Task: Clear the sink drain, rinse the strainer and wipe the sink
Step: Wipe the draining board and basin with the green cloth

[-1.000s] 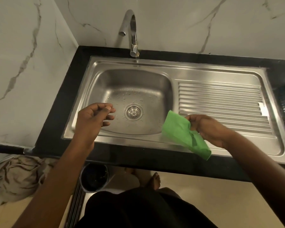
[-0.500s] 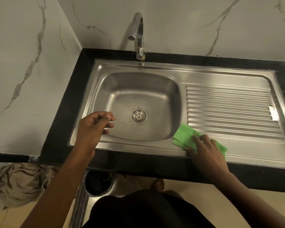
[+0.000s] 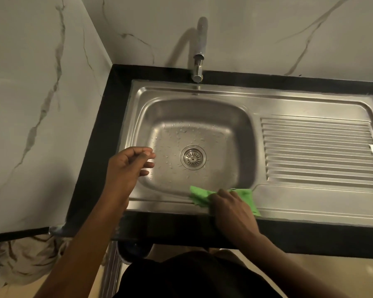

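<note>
The left hand (image 3: pixel 129 166) hangs over the left edge of the sink (image 3: pixel 310 203). Its fingers are curled in loosely and there is nothing in them. It does not touch the metal.

Next comes the bowl of the sink. Little drops of water sit all over its floor. In the middle is the round strainer (image 3: pixel 193 157), sitting flat in the drain. It looks clean, with no bits on top. It is small, hard metal, and it is likely wet and a bit slippery, so the best place to take it would be the little knob in its middle, with two fingertips.

Behind the bowl stands the tap (image 3: pixel 199 52). No water comes out of it.

Then there is the green cloth (image 3: pixel 199 195). It lies on the front rim of the sink, just right of the bowl's near edge. The right hand (image 3: pixel 230 208) is flat on top of it, fingers spread a little, pressing it down rather than gripping it. The cloth looks thin, soft and light. It will bunch up and slide easily on wet steel, so a flat palm on its middle is a good way to push it.

Far right is the ribbed draining board (image 3: pixel 319 147), which looks dry.
</note>
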Demonstrator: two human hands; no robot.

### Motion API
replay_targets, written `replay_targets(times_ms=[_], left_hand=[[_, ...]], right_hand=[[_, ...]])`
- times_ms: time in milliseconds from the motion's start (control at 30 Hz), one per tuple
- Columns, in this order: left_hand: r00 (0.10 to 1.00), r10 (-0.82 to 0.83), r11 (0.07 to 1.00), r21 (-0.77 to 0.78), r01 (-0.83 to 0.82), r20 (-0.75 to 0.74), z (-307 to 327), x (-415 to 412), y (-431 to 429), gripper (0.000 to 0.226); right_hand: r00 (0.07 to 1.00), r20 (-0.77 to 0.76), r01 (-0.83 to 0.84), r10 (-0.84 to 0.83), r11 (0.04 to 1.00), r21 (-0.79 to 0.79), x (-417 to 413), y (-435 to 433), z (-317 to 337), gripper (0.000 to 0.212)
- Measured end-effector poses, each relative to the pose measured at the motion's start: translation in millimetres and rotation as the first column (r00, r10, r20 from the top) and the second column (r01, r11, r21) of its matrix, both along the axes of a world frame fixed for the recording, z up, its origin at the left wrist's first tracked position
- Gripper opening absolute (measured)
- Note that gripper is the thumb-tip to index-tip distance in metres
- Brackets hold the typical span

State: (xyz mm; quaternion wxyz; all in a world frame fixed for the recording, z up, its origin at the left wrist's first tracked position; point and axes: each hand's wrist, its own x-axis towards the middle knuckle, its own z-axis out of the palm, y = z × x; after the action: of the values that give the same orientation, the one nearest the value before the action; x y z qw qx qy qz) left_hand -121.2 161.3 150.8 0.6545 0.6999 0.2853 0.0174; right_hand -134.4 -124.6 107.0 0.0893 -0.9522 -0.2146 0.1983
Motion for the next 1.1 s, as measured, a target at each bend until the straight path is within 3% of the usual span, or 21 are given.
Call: replay_targets(times_ms=[133, 233, 333, 433, 500, 567, 633, 733, 800, 867, 933, 1000, 1033, 1100], left_hand=[[1.000, 0.005, 1.000, -0.016, -0.005, -0.004, -6, 11, 19, 0.014], [1.000, 0.011, 1.000, -0.027, -0.011, -0.003, -12, 15, 37, 0.015], [0.999, 0.043, 0.998, -0.035, -0.044, -0.024, -19, 19, 52, 0.014], [0.996, 0.071, 0.997, -0.026, -0.072, -0.055, -25, 21, 60, 0.013], [0.994, 0.080, 0.996, -0.019, -0.082, -0.071, -30, 20, 64, 0.014], [0.993, 0.088, 0.996, -0.025, -0.090, -0.079, -33, 17, 66, 0.014], [0.993, 0.090, 0.995, -0.038, -0.093, -0.081, -36, 16, 67, 0.015], [0.992, 0.104, 0.992, -0.061, -0.108, -0.072, -38, 15, 67, 0.015], [0.989, 0.125, 0.989, -0.070, -0.131, -0.075, -39, 17, 70, 0.016], [0.988, 0.136, 0.987, -0.074, -0.141, -0.069, -39, 18, 72, 0.020], [0.989, 0.136, 0.987, -0.073, -0.141, -0.060, -41, 18, 74, 0.025], [0.990, 0.131, 0.988, -0.072, -0.135, -0.054, -41, 17, 77, 0.023], [0.990, 0.130, 0.988, -0.074, -0.133, -0.052, -41, 17, 78, 0.022], [0.991, 0.124, 0.989, -0.074, -0.128, -0.056, -39, 18, 80, 0.023]], right_hand=[[0.985, -0.171, 0.019, 0.014, 0.982, 0.190, 17, 62, -10, 0.036], [0.898, -0.440, 0.200, 0.011, 0.880, 0.430, 42, 90, -11, 0.028], [0.744, -0.665, 0.581, -0.066, 0.556, 0.595, 74, 94, -14, 0.029], [0.502, -0.861, 0.848, -0.085, 0.246, 0.470, 116, 92, -22, 0.020], [0.452, -0.890, 0.890, -0.058, 0.095, 0.446, 148, 93, -34, 0.027], [0.480, -0.876, 0.877, -0.047, 0.001, 0.480, 176, 104, -48, 0.034], [0.517, -0.844, 0.854, -0.142, 0.010, 0.521, 199, 129, -65, 0.037], [0.549, -0.777, 0.832, -0.307, 0.115, 0.542, 217, 181, -87, 0.023], [0.575, -0.767, 0.818, -0.284, 0.206, 0.537, 223, 213, -98, 0.023], [0.552, -0.822, 0.822, -0.137, 0.251, 0.511, 227, 240, -102, 0.041], [0.431, -0.902, 0.891, -0.013, 0.162, 0.424, 231, 258, -103, 0.057], [0.307, -0.952, 0.952, -0.003, 0.012, 0.307, 236, 268, -110, 0.053], [0.284, -0.958, 0.958, -0.038, -0.020, 0.285, 239, 272, -113, 0.049], [0.298, -0.944, 0.954, -0.140, 0.014, 0.299, 243, 280, -118, 0.050]])
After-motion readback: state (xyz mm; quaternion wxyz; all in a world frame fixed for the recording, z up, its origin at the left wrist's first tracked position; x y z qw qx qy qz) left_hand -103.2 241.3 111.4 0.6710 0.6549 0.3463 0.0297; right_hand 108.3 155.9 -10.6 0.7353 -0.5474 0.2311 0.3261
